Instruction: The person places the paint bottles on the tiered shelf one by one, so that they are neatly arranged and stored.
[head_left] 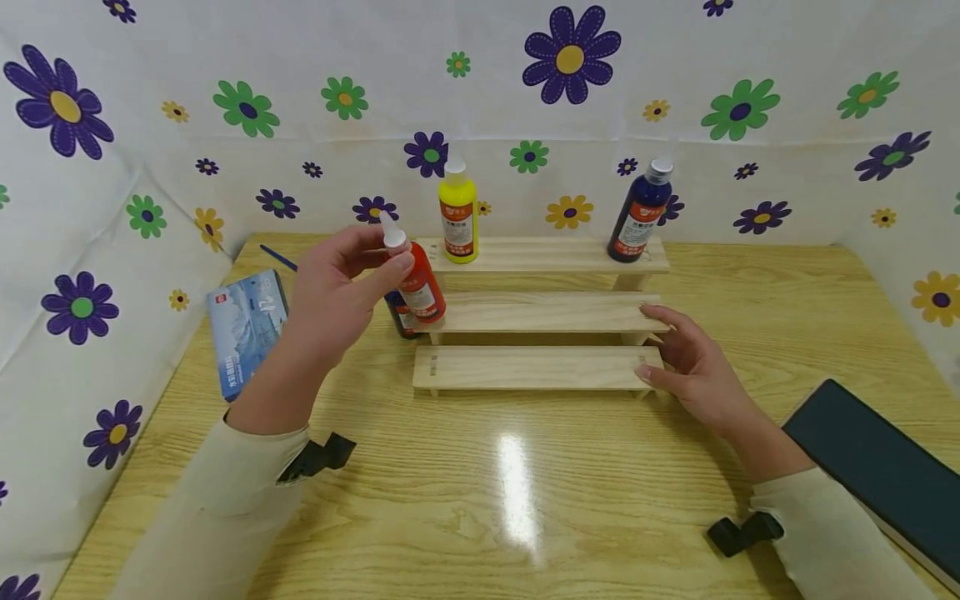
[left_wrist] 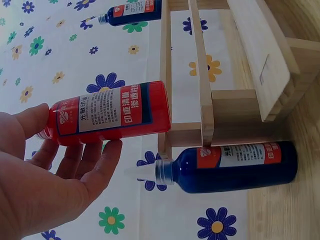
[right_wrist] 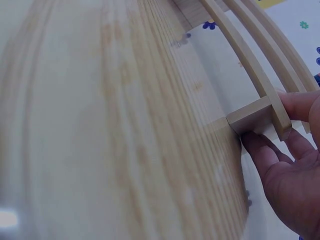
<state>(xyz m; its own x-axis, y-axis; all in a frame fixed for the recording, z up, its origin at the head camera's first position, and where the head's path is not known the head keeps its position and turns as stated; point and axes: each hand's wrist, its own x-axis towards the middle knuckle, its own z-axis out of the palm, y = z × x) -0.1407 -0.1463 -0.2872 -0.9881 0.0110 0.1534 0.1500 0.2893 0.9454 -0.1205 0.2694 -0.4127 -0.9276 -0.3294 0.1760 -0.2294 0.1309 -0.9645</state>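
The left hand (head_left: pixel 337 287) is pinching the red bottle (head_left: pixel 420 287) near its neck, thumb on one side and fingertips on the other, holding it tilted at the left end of the rack's middle step; the left wrist view shows the fingers (left_wrist: pixel 95 165) lying loosely curled along its labelled body. This grip is holding only the bottle. The right hand (head_left: pixel 693 362) is resting with relaxed, nearly straight fingers against the right end of the wooden rack (head_left: pixel 536 312), steadying it and clasping nothing.

The red bottle is looking like smooth, glossy plastic with a paper label and a white pointed cap; it is probably light but liquid-filled, so it could be slipping if squeezed near the taper. Taking it round the labelled middle seems surer.

A dark blue bottle (left_wrist: pixel 230 167) is standing on the surface just behind the red one, beside the rack's leg. On the top step a yellow bottle (head_left: pixel 458 212) and another blue bottle (head_left: pixel 640 212) are standing upright, well apart. The rack is pale, unfinished slats, stiff and flat. The surface (head_left: pixel 480 500) is shining, wood-grained laminate.
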